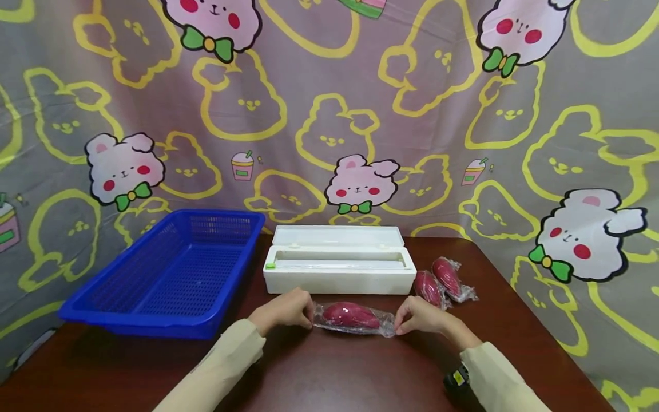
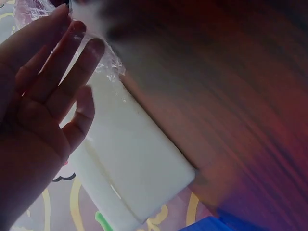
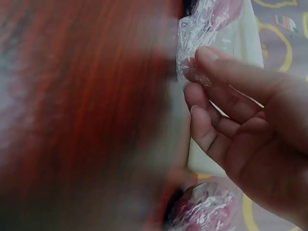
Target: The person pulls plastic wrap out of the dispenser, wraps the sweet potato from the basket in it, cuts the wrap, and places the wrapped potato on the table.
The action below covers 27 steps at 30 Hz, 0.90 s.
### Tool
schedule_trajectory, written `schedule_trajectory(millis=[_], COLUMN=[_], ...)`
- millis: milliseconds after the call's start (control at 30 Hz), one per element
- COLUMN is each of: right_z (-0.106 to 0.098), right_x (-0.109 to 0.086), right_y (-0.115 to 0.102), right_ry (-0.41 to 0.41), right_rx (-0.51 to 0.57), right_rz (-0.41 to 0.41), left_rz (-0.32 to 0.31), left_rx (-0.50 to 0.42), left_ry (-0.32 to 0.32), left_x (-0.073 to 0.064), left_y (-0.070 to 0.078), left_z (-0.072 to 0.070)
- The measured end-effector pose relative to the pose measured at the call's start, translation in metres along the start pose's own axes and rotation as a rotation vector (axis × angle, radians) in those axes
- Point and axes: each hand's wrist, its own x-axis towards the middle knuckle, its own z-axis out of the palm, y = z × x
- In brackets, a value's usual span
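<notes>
A dark pink oblong item (image 1: 351, 315), shaped like a sweet potato, lies wrapped in clear cling film (image 1: 386, 324) on the table. My left hand (image 1: 286, 312) pinches the film's left end between thumb and fingers; in the left wrist view the crinkled film shows beyond the fingertips (image 2: 96, 46). At the film's right end, my right hand (image 1: 423, 316) has thumb and forefinger closed on the twisted plastic, which the right wrist view shows near the fingertips (image 3: 204, 53). Just behind stands a white cling film dispenser (image 1: 340, 282), its lid raised.
Two more wrapped pink items (image 1: 447, 277) sit to the right of the dispenser. A blue plastic basket (image 1: 144, 316) stands at the left of the brown table (image 1: 329, 372). A patterned cloth (image 1: 288, 74) hangs behind the table and along its sides.
</notes>
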Motion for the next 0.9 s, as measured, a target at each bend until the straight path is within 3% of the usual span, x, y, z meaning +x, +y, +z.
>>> schedule_trajectory(millis=[133,233,433,600,800,900], right_z=[-0.003,0.0,0.015,0.026,0.035,0.035], right_x=[0.007,0.014,0.035,0.051,0.057,0.055], right_y=[-0.009,-0.016,-0.032,-0.037,-0.033,-0.029], right_ry=[0.009,0.059,0.207,0.289,0.338,0.369], right_rx=[-0.026,-0.015,-0.057,-0.161,-0.169,-0.127], right_rz=[0.141,0.245,0.338,0.411,0.373,0.319], left_rz=[-0.018,-0.068,-0.275,-0.442,-0.477,-0.476], left_rx=[-0.076,-0.153,-0.313,-0.325,-0.242,-0.276], left_ry=[0.003,0.025,0.119,0.212,0.291,0.294], left_x=[0.008,0.014,0.023,0.032,0.036,0.036], left_y=[-0.001,-0.001,0.002,0.012,0.02,0.021], left_z=[-0.004,-0.007,-0.002,0.004,0.012,0.014])
